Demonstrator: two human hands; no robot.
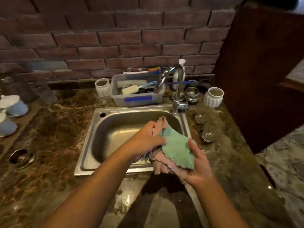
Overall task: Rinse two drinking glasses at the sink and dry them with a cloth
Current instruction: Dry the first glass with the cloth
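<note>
Over sink (92,129): left hand (146,139) and right hand (199,163) grasp bunched cloth (177,148); any glass inside is hidden and could slip out.

Green-and-pink cloth (176,145), steel-grey sink (92,129), brown marbled counter (54,129), red-brick wall (115,38).
</note>
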